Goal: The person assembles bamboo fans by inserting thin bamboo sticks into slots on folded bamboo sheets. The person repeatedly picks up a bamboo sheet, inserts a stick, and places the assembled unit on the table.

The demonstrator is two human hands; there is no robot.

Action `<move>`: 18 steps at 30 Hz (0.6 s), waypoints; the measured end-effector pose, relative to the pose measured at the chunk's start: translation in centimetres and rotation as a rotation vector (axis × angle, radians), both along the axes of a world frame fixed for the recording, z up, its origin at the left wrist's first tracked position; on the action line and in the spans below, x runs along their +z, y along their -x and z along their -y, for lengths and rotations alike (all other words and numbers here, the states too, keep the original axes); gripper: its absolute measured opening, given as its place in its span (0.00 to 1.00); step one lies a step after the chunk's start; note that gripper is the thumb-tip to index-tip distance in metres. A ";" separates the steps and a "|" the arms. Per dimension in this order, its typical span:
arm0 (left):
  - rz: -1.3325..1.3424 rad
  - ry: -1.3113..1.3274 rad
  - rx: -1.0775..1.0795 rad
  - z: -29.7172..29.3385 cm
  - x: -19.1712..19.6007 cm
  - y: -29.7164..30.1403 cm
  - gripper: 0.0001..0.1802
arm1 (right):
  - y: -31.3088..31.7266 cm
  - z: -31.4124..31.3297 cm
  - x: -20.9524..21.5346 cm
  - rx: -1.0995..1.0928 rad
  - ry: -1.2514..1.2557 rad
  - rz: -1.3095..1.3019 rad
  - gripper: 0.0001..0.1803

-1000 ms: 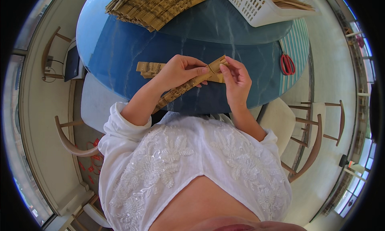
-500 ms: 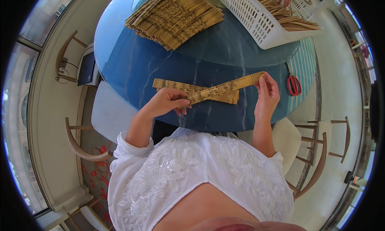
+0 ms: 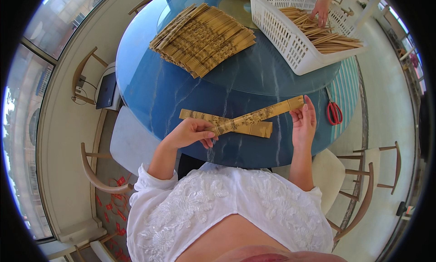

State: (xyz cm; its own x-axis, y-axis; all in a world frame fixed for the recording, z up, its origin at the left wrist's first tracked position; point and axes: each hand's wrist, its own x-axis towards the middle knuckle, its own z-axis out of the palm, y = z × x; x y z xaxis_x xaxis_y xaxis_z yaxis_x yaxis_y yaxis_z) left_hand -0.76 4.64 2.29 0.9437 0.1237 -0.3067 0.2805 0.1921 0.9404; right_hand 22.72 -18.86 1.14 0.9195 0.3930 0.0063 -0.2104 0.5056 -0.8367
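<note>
A long, flat, gold-brown paper chopstick sleeve point(image 3: 256, 116) with dark printing slants up to the right in front of me. My left hand point(image 3: 193, 132) pinches its lower left end between thumb and fingers. At the upper right end, my right hand point(image 3: 303, 123) has its fingertips closed on the sleeve, palm turned toward me. Beneath it, a small pile of similar sleeves point(image 3: 259, 129) lies on the blue table point(image 3: 181, 94), crossing under the held one. Whether a stick is inside the held sleeve cannot be seen.
A large fanned stack of sleeves point(image 3: 204, 39) lies farther back on the glass turntable. Right of it, a white plastic basket point(image 3: 284, 39) holds many wooden chopsticks point(image 3: 331, 39), with another person's hand point(image 3: 322, 8) among them. Red-handled scissors point(image 3: 334, 113) lie near the right edge.
The whole view has shifted, so the table and its things appear lower. Both hands keep hold of the same sleeve; the right hand's fingers have straightened a little at its end.
</note>
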 end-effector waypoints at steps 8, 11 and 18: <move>0.177 -0.165 0.524 -7.2 3.7 -2.0 0.16 | -1.3 0.0 -3.9 -0.174 0.266 0.326 0.15; 0.181 -0.240 0.603 -11.9 5.2 -2.8 0.16 | -1.2 -0.3 -4.0 -0.147 0.333 0.405 0.14; 0.030 -0.416 0.707 -17.8 5.7 -5.7 0.17 | -1.3 -0.1 -4.2 -0.143 0.359 0.419 0.12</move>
